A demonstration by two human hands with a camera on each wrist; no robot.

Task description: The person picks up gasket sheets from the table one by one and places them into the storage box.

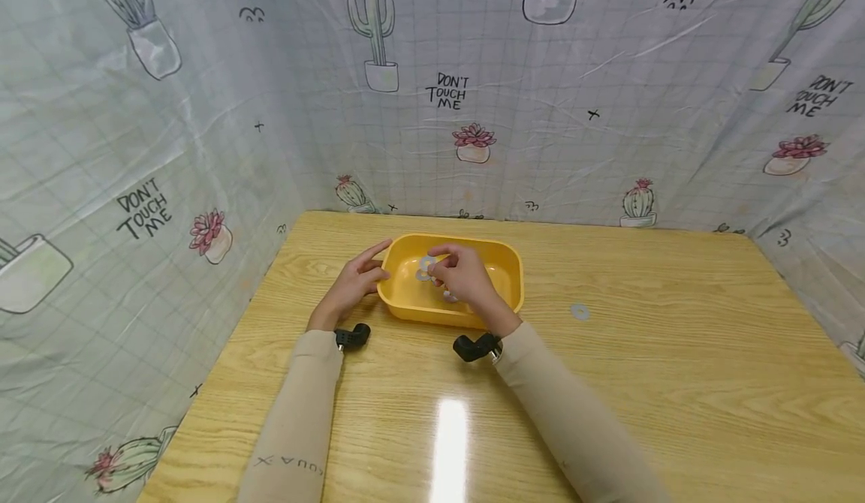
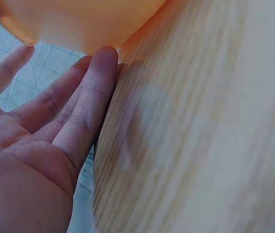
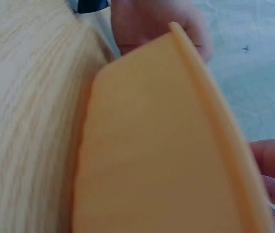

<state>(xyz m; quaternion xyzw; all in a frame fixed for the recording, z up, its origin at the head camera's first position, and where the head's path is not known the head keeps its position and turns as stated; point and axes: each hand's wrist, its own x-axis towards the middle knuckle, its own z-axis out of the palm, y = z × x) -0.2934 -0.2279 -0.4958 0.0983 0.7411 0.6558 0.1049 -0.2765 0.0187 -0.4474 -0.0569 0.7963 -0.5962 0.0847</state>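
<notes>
A yellow plastic tub (image 1: 405, 309) stands on the table with a few small grey flat rings (image 1: 423, 275) inside it. At the tub's left end, my left hand (image 1: 354, 281) rests its fingers and thumb against the rim; in the left wrist view its fingers are fairly straight. My right hand (image 1: 466, 274) reaches down into the tub, thumb and forefinger right at a grey ring (image 1: 427, 262). Whether they pinch it I cannot tell. Small pale pieces (image 1: 449, 296) show under this hand. In the right wrist view the tub wall (image 3: 152, 141) hides most of the fingers.
Another grey ring (image 1: 580, 311) lies on the wooden table (image 1: 642, 383) to the right of the tub. A fabric backdrop (image 1: 419, 150) with cactus drawings stands behind the table and along its left. Black wrist cameras (image 1: 473, 347) sit close to the tub's front side.
</notes>
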